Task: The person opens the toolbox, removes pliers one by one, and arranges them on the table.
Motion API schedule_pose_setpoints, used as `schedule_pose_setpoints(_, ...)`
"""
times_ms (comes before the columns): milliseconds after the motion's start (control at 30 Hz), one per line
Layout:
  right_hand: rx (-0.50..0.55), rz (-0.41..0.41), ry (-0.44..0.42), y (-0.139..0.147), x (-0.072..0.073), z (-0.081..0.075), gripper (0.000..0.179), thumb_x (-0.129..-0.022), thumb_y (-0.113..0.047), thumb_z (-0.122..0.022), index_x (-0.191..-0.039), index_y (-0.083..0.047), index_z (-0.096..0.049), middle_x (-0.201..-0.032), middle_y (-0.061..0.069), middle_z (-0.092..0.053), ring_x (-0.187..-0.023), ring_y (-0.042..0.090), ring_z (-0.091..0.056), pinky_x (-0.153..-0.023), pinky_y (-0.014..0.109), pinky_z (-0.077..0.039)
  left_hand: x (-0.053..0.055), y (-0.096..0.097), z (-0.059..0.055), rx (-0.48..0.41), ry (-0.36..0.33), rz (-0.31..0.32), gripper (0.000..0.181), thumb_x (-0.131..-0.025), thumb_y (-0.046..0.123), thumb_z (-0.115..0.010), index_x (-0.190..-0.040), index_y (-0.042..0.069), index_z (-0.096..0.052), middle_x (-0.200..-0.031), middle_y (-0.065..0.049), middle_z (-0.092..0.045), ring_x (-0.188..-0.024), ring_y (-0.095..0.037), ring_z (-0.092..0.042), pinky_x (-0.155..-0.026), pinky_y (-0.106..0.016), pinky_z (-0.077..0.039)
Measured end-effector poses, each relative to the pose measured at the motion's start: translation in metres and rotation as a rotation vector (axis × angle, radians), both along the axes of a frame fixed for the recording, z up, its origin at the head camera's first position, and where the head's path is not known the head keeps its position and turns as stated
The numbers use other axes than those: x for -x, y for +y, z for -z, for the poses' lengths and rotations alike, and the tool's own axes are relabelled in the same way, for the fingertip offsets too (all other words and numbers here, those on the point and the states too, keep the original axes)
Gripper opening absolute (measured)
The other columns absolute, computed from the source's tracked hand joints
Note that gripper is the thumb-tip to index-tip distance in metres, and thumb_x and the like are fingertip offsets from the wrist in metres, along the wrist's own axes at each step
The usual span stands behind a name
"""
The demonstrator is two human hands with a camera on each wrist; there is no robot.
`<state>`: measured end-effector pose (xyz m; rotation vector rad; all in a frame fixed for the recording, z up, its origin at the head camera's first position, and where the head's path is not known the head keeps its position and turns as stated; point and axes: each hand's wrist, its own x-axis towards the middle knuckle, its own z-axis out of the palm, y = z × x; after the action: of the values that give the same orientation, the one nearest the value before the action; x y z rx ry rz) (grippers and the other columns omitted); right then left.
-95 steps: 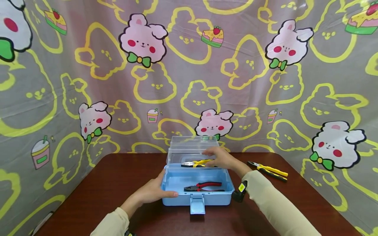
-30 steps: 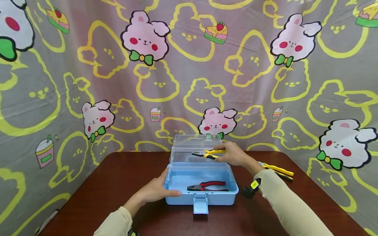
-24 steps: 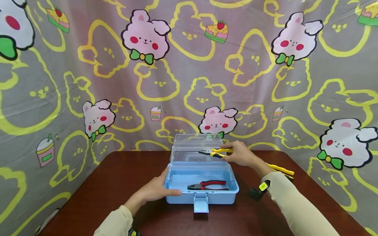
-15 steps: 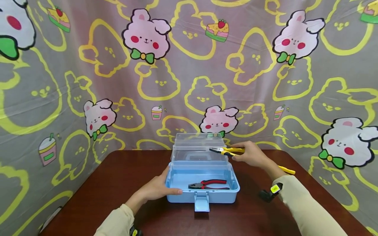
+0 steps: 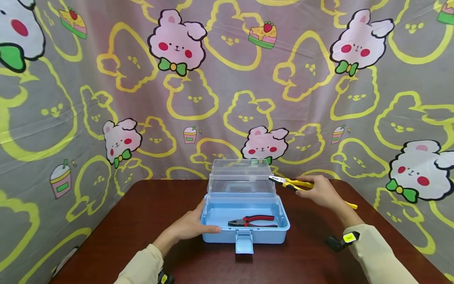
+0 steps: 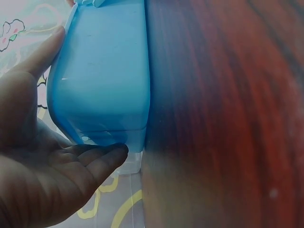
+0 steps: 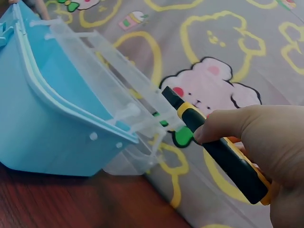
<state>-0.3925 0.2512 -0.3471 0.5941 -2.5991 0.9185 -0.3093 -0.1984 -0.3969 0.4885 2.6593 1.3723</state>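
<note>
My right hand (image 5: 320, 192) grips yellow-and-black pliers (image 5: 291, 183) by the handles, above the table to the right of the toolbox, with the metal nose pointing left. In the right wrist view the thumb presses along the black grip (image 7: 223, 161). A light blue toolbox (image 5: 244, 236) stands with its clear lid raised at the back. Inside it lie red-and-black pliers (image 5: 253, 221). My left hand (image 5: 188, 225) rests at the toolbox's left front corner, thumb along the front rim; in the left wrist view its extended fingers (image 6: 107, 164) touch the blue side.
Another yellow handle (image 5: 352, 205) shows on the table behind the right forearm. The toolbox's front latch (image 5: 244, 242) hangs down. Clear plastic lid panels (image 5: 242, 177) rise behind the box. A patterned curtain (image 5: 220, 79) hangs around the brown table (image 5: 159, 197).
My right hand has lifted the yellow-and-black pliers from the clear tray area and carried them right, past the toolbox. The left hand stays at the corner; the view has shifted slightly.
</note>
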Motion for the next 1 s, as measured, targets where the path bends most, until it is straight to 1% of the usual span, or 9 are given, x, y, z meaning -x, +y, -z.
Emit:
schedule_pose_setpoints(133,0.005,0.043,-0.001,0.013,-0.002,0.007,0.052,-0.086,-0.020,-0.085,-0.129,0.006,-0.069,-0.119,0.022,-0.068,-0.094,0.032,-0.060,-0.074,0.034,-0.051,-0.001,0.000,-0.001,0.007,0.001,-0.011,0.120,-0.082,0.050,-0.086,-0.167,0.015,-0.008,-0.144,-0.020,-0.052,-0.117,-0.033,-0.058,-0.100,-0.062,-0.044)
schedule_pose_setpoints(367,0.010,0.112,0.004,0.036,-0.007,0.027,0.054,-0.083,-0.022,-0.087,-0.126,0.005,-0.070,-0.111,0.022,-0.070,-0.084,0.027,-0.058,-0.065,0.035,-0.048,-0.002,0.001,-0.002,0.013,0.008,0.007,0.123,-0.081,0.055,-0.085,-0.167,0.013,-0.008,-0.148,-0.020,-0.050,-0.119,-0.033,-0.058,-0.101,-0.063,-0.043)
schedule_pose_setpoints(467,0.001,0.130,-0.009,0.045,-0.007,0.035,0.055,-0.082,-0.022,-0.088,-0.127,0.006,-0.070,-0.112,0.023,-0.069,-0.083,0.026,-0.057,-0.063,0.033,-0.046,-0.002,0.000,-0.001,0.014,0.012,0.007,0.123,-0.081,0.056,-0.085,-0.167,0.013,-0.008,-0.149,-0.020,-0.050,-0.120,-0.033,-0.058,-0.102,-0.062,-0.042)
schedule_pose_setpoints(667,-0.003,0.142,-0.064,0.059,-0.003,0.051,0.057,-0.083,-0.021,-0.088,-0.128,0.008,-0.068,-0.116,0.025,-0.068,-0.087,0.028,-0.059,-0.067,0.036,-0.047,0.000,-0.001,0.003,0.022,0.016,-0.014,0.122,-0.081,0.055,-0.085,-0.167,0.014,-0.008,-0.148,-0.020,-0.050,-0.120,-0.031,-0.057,-0.103,-0.061,-0.042)
schedule_pose_setpoints(867,0.018,0.152,-0.122,0.069,0.001,0.065,0.060,-0.084,-0.021,-0.087,-0.130,0.011,-0.065,-0.120,0.030,-0.065,-0.096,0.034,-0.061,-0.073,0.039,-0.049,0.000,-0.001,0.004,0.013,0.017,-0.018,0.121,-0.082,0.051,-0.086,-0.167,0.014,-0.008,-0.147,-0.020,-0.052,-0.118,-0.031,-0.058,-0.101,-0.061,-0.043)
schedule_pose_setpoints(1000,0.030,0.178,-0.148,0.076,0.001,0.072,0.061,-0.084,-0.020,-0.087,-0.130,0.012,-0.064,-0.124,0.032,-0.063,-0.101,0.037,-0.061,-0.077,0.041,-0.050,0.001,-0.001,0.004,0.010,0.017,-0.017,0.121,-0.081,0.051,-0.086,-0.167,0.014,-0.008,-0.147,-0.019,-0.052,-0.118,-0.031,-0.058,-0.101,-0.062,-0.043)
